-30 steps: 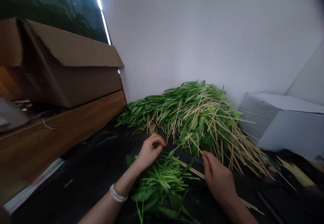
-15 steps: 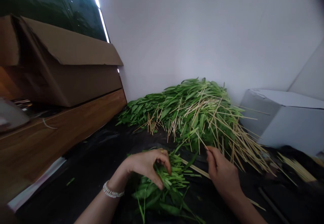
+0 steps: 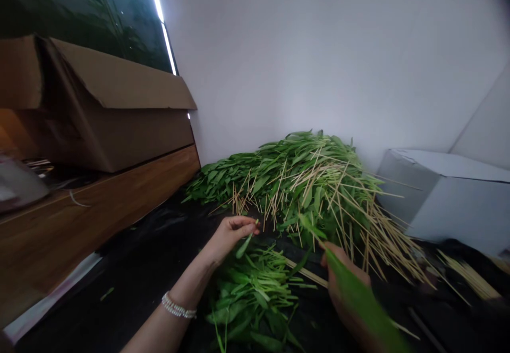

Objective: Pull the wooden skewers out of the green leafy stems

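Note:
My left hand (image 3: 237, 232), with a beaded bracelet on its wrist, pinches a leafy green stem (image 3: 244, 246). The stem's pale cut end shows at the fingertips, and its leaf hangs below. Beneath that hand lies a loose heap of cut leafy greens (image 3: 258, 294). My right hand (image 3: 345, 273) is closed around a thin wooden skewer near its tip, beside that heap. Green leaf is on the skewer tip (image 3: 313, 228), and a long leaf (image 3: 354, 284) trails over the hand toward me, blurred and covering part of the fingers.
A large pile of leafy greens on skewers (image 3: 287, 167) leans against the white wall (image 3: 319, 50). Loose skewers (image 3: 470, 273) lie at the right, near a white box (image 3: 458, 199). An open cardboard box (image 3: 131, 129) stands on a wooden ledge (image 3: 131, 193). Black sheeting (image 3: 151, 257) covers the surface.
My left hand has risen from the heap with a leafy stem pinched in its fingers. A long leaf now lies across my right hand, which has stayed nearly in place.

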Tool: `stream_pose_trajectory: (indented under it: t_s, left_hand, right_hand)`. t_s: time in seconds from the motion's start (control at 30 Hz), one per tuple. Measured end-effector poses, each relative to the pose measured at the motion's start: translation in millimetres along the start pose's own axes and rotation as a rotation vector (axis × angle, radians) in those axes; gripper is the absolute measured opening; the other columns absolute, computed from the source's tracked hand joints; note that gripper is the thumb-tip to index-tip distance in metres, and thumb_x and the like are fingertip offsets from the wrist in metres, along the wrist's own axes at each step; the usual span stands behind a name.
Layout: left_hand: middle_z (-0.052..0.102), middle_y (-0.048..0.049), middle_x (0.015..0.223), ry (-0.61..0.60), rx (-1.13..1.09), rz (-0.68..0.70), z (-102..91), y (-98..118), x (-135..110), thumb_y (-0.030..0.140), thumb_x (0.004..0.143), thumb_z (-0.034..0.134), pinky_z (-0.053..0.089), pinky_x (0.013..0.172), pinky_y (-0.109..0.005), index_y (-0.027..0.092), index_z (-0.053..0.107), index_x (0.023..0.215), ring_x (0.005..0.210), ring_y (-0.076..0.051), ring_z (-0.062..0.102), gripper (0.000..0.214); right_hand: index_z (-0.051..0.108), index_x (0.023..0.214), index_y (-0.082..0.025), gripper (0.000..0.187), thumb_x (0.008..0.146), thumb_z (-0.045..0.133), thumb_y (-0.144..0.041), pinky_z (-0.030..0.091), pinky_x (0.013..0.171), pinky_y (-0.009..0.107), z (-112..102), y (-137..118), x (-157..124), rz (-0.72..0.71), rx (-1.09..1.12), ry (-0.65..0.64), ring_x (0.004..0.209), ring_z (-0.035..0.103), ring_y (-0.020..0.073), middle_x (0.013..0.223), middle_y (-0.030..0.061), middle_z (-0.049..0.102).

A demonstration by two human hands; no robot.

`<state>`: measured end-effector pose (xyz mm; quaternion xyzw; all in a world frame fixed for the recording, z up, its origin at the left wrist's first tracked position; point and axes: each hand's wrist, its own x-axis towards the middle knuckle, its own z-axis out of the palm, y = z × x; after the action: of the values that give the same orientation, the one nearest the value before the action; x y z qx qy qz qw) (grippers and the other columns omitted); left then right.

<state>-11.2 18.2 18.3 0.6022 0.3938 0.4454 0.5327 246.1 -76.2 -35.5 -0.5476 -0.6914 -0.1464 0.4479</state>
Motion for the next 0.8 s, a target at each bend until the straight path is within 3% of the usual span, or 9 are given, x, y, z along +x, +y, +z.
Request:
stream_pose_trajectory:
  t_s: [0.13, 0.23, 0.53, 0.8]
  left_hand:
    - [0.074, -0.0074, 0.078, -0.052, -0.071, -0.05, 6.2, -5, -1, 0.035, 0.068, 0.076, 0.047, 0.076, -0.027, 0.013, 0.073, 0.085, 0.072, -0.016, 0.066, 0.028]
    - [0.075, -0.0068, 0.078, -0.069, -0.109, -0.073, 12.8, -6, -4, 0.035, 0.065, 0.078, 0.048, 0.075, -0.027, 0.013, 0.073, 0.084, 0.072, -0.016, 0.066, 0.029]
    - [0.074, -0.0056, 0.073, -0.022, -0.094, -0.062, 17.6, -7, -5, 0.033, 0.06, 0.081, 0.05, 0.075, -0.028, 0.013, 0.073, 0.078, 0.071, -0.017, 0.067, 0.028]
    - [0.074, -0.0057, 0.076, -0.068, -0.091, -0.045, 18.9, -8, -5, 0.03, 0.062, 0.08, 0.05, 0.076, -0.028, 0.014, 0.074, 0.084, 0.07, -0.016, 0.066, 0.028]
  right_hand:
    - [0.062, 0.111, -0.019, 0.03, 0.093, 0.038, -0.02, 0.051, 0.061, 0.021, 6, -5, -4, -0.186, 0.029, -0.066, 0.066, 0.066, 0.0132, 0.083, 0.005, 0.07]
    - [0.061, 0.114, -0.013, 0.032, 0.092, 0.037, -0.014, 0.051, 0.064, 0.022, 10, -10, -6, -0.243, 0.006, -0.08, 0.066, 0.066, 0.0134, 0.08, 0.0068, 0.068]
    - [0.06, 0.116, -0.013, 0.033, 0.093, 0.036, -0.014, 0.051, 0.065, 0.022, 13, -11, -8, -0.232, 0.001, -0.112, 0.065, 0.065, 0.0135, 0.078, 0.0061, 0.067]
    - [0.061, 0.115, -0.015, 0.034, 0.095, 0.034, -0.016, 0.049, 0.063, 0.022, 13, -11, -9, -0.222, -0.063, -0.121, 0.064, 0.065, 0.0131, 0.078, 0.0059, 0.067]
